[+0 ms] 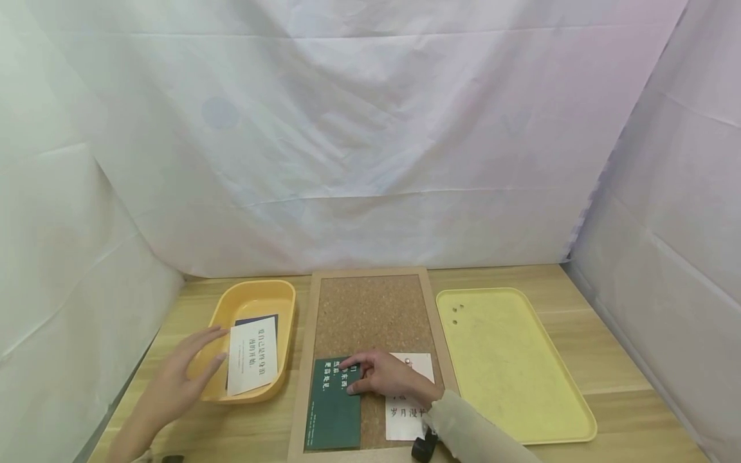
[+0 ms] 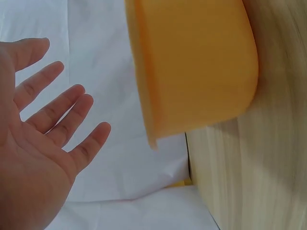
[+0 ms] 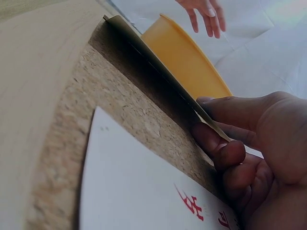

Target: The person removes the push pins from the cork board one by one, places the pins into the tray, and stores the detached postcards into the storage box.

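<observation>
My right hand (image 1: 389, 378) pinches the right edge of a dark green card (image 1: 332, 421) with white lettering, over the lower left of the framed cork board (image 1: 370, 308). In the right wrist view, the green card (image 3: 153, 62) is tilted, its near edge raised off the cork between thumb and fingers. A white card (image 1: 405, 424) with black characters lies right of it, partly covered by my right wrist. My left hand (image 1: 176, 379), fingers spread and holding nothing, hovers at the left rim of a yellow-orange bin (image 1: 287, 289). Inside the bin, a white card (image 1: 253, 360) overlaps a dark blue one.
A pale yellow tray (image 1: 515, 366) sits to the right of the cork board, with several small round pieces (image 1: 455, 322) near its upper left corner. White cloth (image 1: 370, 128) hangs behind and on both sides of the wooden table (image 1: 625, 373).
</observation>
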`<state>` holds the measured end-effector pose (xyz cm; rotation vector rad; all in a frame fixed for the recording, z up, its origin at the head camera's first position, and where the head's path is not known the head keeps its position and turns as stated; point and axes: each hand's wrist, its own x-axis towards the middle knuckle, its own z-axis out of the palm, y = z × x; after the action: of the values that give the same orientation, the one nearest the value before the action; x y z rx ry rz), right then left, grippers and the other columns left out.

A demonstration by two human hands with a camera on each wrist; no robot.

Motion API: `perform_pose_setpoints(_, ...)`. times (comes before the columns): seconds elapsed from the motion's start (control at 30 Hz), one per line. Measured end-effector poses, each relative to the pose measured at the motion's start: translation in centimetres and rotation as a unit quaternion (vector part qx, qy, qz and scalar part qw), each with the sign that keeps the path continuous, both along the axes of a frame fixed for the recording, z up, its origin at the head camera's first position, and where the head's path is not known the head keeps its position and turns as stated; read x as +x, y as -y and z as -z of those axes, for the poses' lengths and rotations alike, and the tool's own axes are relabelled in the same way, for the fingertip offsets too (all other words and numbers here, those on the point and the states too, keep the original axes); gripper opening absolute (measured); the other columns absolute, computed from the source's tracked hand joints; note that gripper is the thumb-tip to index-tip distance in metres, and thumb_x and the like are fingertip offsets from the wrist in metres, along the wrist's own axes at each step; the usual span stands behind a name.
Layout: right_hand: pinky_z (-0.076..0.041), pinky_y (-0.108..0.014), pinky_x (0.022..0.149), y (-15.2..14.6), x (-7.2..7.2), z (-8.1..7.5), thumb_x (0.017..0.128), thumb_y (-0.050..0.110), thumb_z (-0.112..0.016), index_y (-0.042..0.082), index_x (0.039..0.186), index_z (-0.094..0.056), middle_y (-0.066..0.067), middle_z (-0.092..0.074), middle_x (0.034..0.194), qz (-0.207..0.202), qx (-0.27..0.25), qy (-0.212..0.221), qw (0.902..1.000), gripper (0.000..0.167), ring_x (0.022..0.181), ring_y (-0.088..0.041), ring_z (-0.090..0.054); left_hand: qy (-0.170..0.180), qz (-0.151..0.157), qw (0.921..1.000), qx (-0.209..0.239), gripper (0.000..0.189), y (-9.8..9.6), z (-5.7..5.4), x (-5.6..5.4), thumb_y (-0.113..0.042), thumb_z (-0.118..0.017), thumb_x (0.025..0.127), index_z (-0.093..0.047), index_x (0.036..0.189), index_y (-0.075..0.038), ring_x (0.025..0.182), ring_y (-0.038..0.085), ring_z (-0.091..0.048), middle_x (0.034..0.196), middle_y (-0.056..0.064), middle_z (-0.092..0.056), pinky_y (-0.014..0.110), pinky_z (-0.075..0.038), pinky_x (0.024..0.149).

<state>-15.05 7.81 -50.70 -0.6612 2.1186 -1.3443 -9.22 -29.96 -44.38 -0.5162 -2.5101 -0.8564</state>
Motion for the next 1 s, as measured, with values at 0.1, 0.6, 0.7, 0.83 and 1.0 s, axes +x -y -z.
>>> perform_pose_setpoints(0.1,-0.028,-0.018,0.045,0.0,0.0,0.1,0.084,0.019,-0.079,0.02,0.123,-0.07,0.007,-0.05,0.056,-0.001,-0.003,0.0,1.0,0.039,0.048,-0.005,-0.036,-0.013,0.006,0.9998,0.011,0.041,0.8,0.3,-0.3,0.0,-0.072,0.087,-0.064,0.127,-0.004,0.131,-0.01,-0.036,0.13,0.023,-0.06,0.001,-0.022,0.106)
perform_pose_setpoints(0.6,-0.029,-0.018,0.045,0.0,-0.1,0.2,0.083,0.02,-0.08,0.022,0.122,-0.071,0.005,-0.058,0.06,0.002,0.002,-0.006,1.0,0.04,0.048,-0.004,-0.038,0.094,-0.044,0.9941,0.031,0.039,4.2,1.9,-0.6,-0.014,-0.066,0.096,-0.06,0.132,-0.002,0.12,-0.024,-0.028,0.141,0.025,-0.05,-0.004,-0.03,0.088)
perform_pose_setpoints(0.7,-0.03,-0.018,0.045,0.0,0.0,0.2,0.083,0.021,-0.081,0.023,0.122,-0.071,0.005,-0.059,0.061,0.003,0.003,-0.003,1.0,0.04,0.049,-0.004,-0.039,0.12,-0.047,0.9908,0.041,0.04,4.7,2.2,-0.6,-0.017,-0.064,0.097,-0.058,0.135,-0.004,0.118,-0.024,-0.029,0.142,0.025,-0.049,-0.003,-0.032,0.087)
perform_pose_setpoints(0.83,-0.03,-0.018,0.045,0.0,0.0,0.2,0.083,0.021,-0.081,0.023,0.121,-0.071,0.005,-0.059,0.061,0.003,0.004,-0.006,1.0,0.04,0.049,-0.004,-0.039,0.15,-0.044,0.9864,0.05,0.043,5.3,2.8,-0.6,-0.019,-0.063,0.098,-0.055,0.139,-0.007,0.117,-0.024,-0.03,0.146,-0.001,-0.046,0.0,-0.036,0.087)
perform_pose_setpoints(1.0,-0.029,-0.018,0.046,0.0,-0.1,0.2,0.083,0.021,-0.081,0.023,0.122,-0.071,0.006,-0.057,0.06,0.002,0.004,-0.006,1.0,0.04,0.049,-0.004,-0.038,0.188,-0.047,0.9803,0.04,0.048,5.5,3.3,-0.8,-0.023,-0.062,0.099,-0.05,0.144,-0.011,0.118,-0.008,-0.046,0.148,0.006,-0.048,0.004,-0.041,0.086)
